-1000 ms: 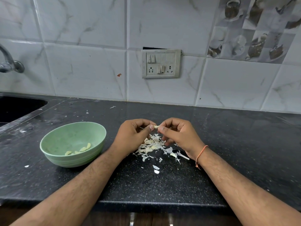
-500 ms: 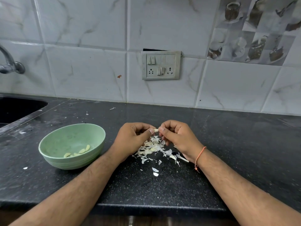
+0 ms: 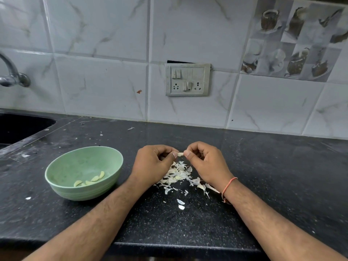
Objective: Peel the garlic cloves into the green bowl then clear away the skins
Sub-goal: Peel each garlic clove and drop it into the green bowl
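Both hands are hovering with curled fingers, left hand (image 3: 152, 162) and right hand (image 3: 205, 162) pinching a small pale garlic clove (image 3: 180, 154) between their thumb tips.

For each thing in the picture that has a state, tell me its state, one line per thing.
Garlic clove: pinched between both hands, above the skins.
Left hand: pinches the clove.
Right hand: pinches the clove.
Green bowl: upright, holds a few peeled cloves.
Skins: loose pile on the counter.
Tap: no water seen.

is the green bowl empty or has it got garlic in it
Not empty: the green bowl holds a few peeled cloves at its bottom.
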